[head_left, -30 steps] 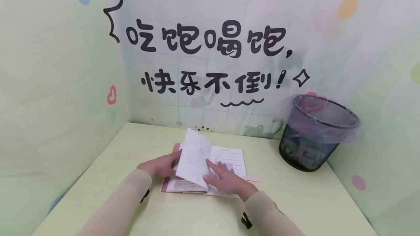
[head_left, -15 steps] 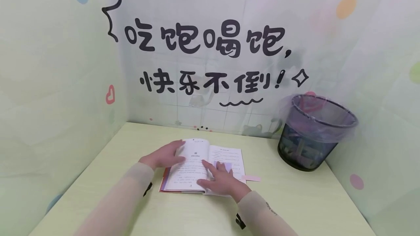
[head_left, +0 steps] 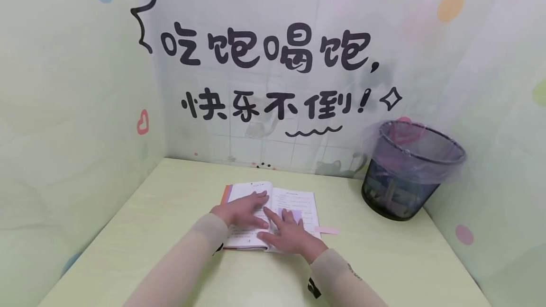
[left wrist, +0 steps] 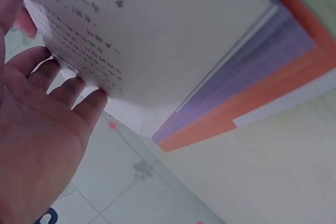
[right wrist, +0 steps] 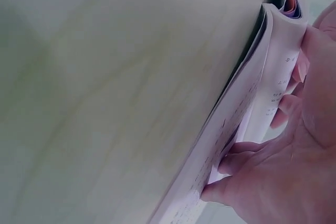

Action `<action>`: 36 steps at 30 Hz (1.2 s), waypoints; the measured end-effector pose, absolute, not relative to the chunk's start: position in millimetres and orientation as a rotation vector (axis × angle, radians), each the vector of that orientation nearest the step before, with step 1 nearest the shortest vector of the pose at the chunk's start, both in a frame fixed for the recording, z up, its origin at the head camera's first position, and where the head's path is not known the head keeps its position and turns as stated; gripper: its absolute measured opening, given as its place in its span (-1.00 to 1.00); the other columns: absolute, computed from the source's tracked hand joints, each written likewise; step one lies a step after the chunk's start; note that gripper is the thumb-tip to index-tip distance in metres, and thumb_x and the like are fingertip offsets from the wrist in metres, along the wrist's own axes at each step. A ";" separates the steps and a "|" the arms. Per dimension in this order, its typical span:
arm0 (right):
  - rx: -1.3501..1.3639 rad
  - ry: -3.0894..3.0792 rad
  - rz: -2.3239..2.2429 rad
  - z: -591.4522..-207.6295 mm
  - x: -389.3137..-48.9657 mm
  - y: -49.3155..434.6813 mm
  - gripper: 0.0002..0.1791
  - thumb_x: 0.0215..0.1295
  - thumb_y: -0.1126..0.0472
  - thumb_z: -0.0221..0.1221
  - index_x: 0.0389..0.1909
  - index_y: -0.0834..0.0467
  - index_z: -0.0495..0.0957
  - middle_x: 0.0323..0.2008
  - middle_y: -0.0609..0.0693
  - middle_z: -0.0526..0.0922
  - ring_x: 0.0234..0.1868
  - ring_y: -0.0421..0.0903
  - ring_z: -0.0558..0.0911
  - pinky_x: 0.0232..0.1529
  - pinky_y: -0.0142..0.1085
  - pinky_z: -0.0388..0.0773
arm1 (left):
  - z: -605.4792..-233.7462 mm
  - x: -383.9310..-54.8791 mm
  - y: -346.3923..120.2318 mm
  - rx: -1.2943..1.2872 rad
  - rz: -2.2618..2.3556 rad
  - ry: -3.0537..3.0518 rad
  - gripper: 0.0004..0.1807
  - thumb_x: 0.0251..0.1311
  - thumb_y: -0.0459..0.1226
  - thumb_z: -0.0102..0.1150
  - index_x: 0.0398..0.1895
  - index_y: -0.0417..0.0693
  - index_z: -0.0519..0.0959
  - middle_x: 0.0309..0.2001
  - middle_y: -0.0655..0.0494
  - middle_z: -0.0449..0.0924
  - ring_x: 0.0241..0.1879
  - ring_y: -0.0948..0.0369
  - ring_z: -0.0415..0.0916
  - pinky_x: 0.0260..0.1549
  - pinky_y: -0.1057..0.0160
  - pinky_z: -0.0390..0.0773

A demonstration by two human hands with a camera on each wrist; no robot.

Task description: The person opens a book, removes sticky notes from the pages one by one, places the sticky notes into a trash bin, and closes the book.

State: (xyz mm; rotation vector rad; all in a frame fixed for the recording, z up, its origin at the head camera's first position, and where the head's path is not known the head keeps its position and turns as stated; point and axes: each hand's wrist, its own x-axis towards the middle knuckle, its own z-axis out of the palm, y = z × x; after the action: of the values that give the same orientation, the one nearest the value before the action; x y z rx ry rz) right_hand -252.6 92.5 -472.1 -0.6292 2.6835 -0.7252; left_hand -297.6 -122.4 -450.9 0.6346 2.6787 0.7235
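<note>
An open book (head_left: 243, 189) lies on the table, its printed pages facing up and an orange and purple cover edge (left wrist: 215, 127) showing at the left. My left hand (head_left: 244, 210) rests on the left page, fingertips close to the spine; in the left wrist view its fingers are spread over the paper. On the right page lies my right hand (head_left: 289, 237), fingers apart, thumb reaching across the fold. A purple paper slip (head_left: 297, 213) shows from under its fingers. In the right wrist view the right hand (right wrist: 286, 156) touches the page with its fingertips.
A pink strip (head_left: 329, 231) sticks out past the book's right edge. At the back right of the light wooden table (head_left: 141, 231) stands a black mesh wastebasket (head_left: 394, 188) with a purple liner. Printed fabric walls (head_left: 264, 153) enclose the back and both sides.
A lifted page has come down flat onto the left side. My left hand has moved right from the book's outer left edge to near the spine. The right hand has shifted slightly left.
</note>
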 end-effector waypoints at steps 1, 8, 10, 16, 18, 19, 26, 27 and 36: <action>-0.630 2.682 -0.727 -472.5 -253.2 92.7 -0.08 0.59 -0.45 0.04 0.80 -0.19 0.06 0.73 0.43 0.03 0.78 0.42 -0.04 0.67 0.54 -0.17 | -450.9 -297.5 -121.8 0.637 0.727 2.676 0.02 0.36 0.03 0.51 0.75 -0.08 0.22 0.80 0.00 0.04 0.80 -0.12 -0.10 0.76 -0.18 0.02; -0.640 2.661 -0.779 -474.7 -255.7 97.5 -0.09 0.58 -0.41 0.10 0.79 -0.16 0.10 0.74 0.40 0.05 0.79 0.41 -0.04 0.68 0.52 -0.17 | -452.7 -297.3 -117.5 0.628 0.751 2.663 0.00 0.37 0.03 0.50 0.74 -0.08 0.22 0.80 -0.02 0.05 0.80 -0.13 -0.09 0.76 -0.19 0.02; -0.658 2.655 -0.779 -475.4 -256.7 100.1 -0.08 0.58 -0.41 0.10 0.79 -0.14 0.10 0.74 0.41 0.06 0.78 0.42 -0.03 0.68 0.53 -0.16 | -453.3 -297.6 -116.7 0.615 0.751 2.664 0.01 0.36 0.04 0.50 0.75 -0.07 0.23 0.80 -0.01 0.04 0.80 -0.13 -0.09 0.76 -0.20 0.01; -0.612 2.596 -0.941 -469.2 -267.8 113.3 -0.07 0.63 -0.30 0.13 0.78 0.08 0.10 0.70 0.35 0.23 0.73 0.40 0.17 0.70 0.41 0.07 | -455.9 -298.3 -112.4 0.609 0.742 2.667 0.03 0.33 0.06 0.51 0.75 -0.03 0.23 0.81 0.03 0.02 0.80 -0.14 -0.10 0.76 -0.20 0.01; -0.536 2.612 -1.048 -466.2 -274.1 119.1 -0.15 0.65 -0.16 0.16 0.73 0.19 0.19 0.61 0.37 0.39 0.63 0.40 0.37 0.63 0.36 0.27 | -456.7 -298.3 -111.0 0.597 0.742 2.663 0.05 0.32 0.07 0.51 0.76 -0.02 0.22 0.81 0.05 0.01 0.80 -0.13 -0.11 0.76 -0.18 0.00; -0.488 2.639 -1.088 -465.2 -277.5 122.0 -0.22 0.65 -0.08 0.18 0.68 0.23 0.26 0.54 0.38 0.48 0.56 0.38 0.48 0.58 0.34 0.38 | -457.1 -298.4 -110.4 0.583 0.745 2.660 0.05 0.32 0.08 0.51 0.76 0.00 0.21 0.81 0.06 0.00 0.80 -0.11 -0.11 0.76 -0.18 -0.01; -0.209 2.901 -1.039 -466.6 -297.8 147.3 -0.53 0.52 0.22 0.21 0.35 0.34 0.55 0.12 0.26 0.70 0.12 0.17 0.71 0.24 0.16 0.68 | -456.8 -295.4 -108.2 0.555 0.759 2.664 0.05 0.31 0.06 0.53 0.76 -0.03 0.21 0.81 0.08 0.00 0.81 -0.11 -0.12 0.77 -0.16 -0.01; -0.189 2.914 -1.014 -467.2 -298.9 150.2 -0.54 0.52 0.22 0.21 0.33 0.34 0.56 0.10 0.25 0.68 0.09 0.15 0.70 0.22 0.15 0.68 | -456.2 -294.7 -107.7 0.557 0.752 2.668 0.05 0.32 0.06 0.52 0.76 -0.03 0.21 0.81 0.08 0.01 0.81 -0.11 -0.11 0.77 -0.16 0.00; -0.171 2.966 -0.816 -479.5 -305.1 153.6 -0.61 0.36 0.16 0.33 0.11 0.28 0.64 0.03 0.20 0.60 0.08 0.14 0.56 0.25 0.15 0.60 | -453.9 -293.9 -102.7 0.568 0.735 2.681 0.03 0.34 0.05 0.51 0.76 -0.04 0.21 0.81 0.05 0.03 0.80 -0.12 -0.10 0.77 -0.15 0.01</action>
State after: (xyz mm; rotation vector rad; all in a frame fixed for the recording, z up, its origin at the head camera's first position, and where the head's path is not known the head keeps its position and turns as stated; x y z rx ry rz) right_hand -305.1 153.6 -479.5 -0.1706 2.9662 -0.8159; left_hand -293.9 -102.7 -453.9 0.5677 2.6809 0.7349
